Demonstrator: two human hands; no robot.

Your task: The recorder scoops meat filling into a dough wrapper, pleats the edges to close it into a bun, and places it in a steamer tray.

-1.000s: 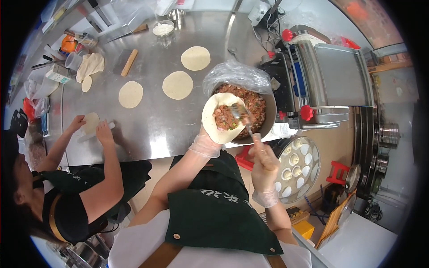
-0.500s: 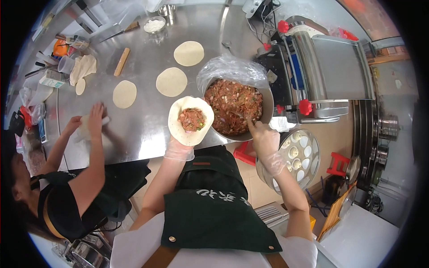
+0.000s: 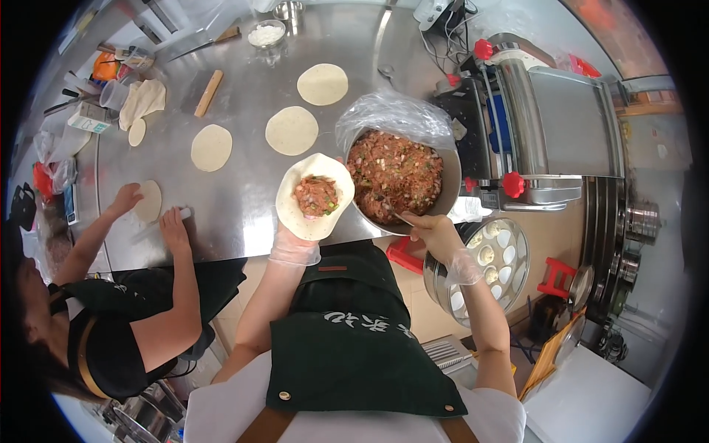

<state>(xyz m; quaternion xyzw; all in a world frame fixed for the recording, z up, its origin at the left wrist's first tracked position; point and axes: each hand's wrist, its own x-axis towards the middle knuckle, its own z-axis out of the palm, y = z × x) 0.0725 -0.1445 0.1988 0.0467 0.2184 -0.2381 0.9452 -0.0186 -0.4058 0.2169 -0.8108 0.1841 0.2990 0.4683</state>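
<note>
My left hand [image 3: 295, 247], in a clear plastic glove, cradles a round dough wrapper [image 3: 294, 217] with its edges curling up. A mound of meat filling [image 3: 315, 195] with green bits lies in the wrapper's middle. My right hand [image 3: 437, 240], gloved too, is closed on the thin handle of a utensil [image 3: 403, 218]. The utensil's working end is hidden in the meat mix [image 3: 395, 173], at the near side of a large metal bowl [image 3: 449, 184]. Crumpled plastic film [image 3: 391, 118] covers the bowl's far side.
Flat dough rounds [image 3: 292, 131] lie on the steel table [image 3: 244, 199]. At left, a co-worker's hands [image 3: 176, 230] are at another dough round [image 3: 149, 201] and a rolling pin. A roller machine [image 3: 517, 125] stands right; a round tray of dough pieces [image 3: 458, 299] sits below.
My right hand has drawn slightly back toward me, and the utensil handle now shows. The filled wrapper stays in my left hand. The co-worker's hands have moved apart, uncovering a dough round.
</note>
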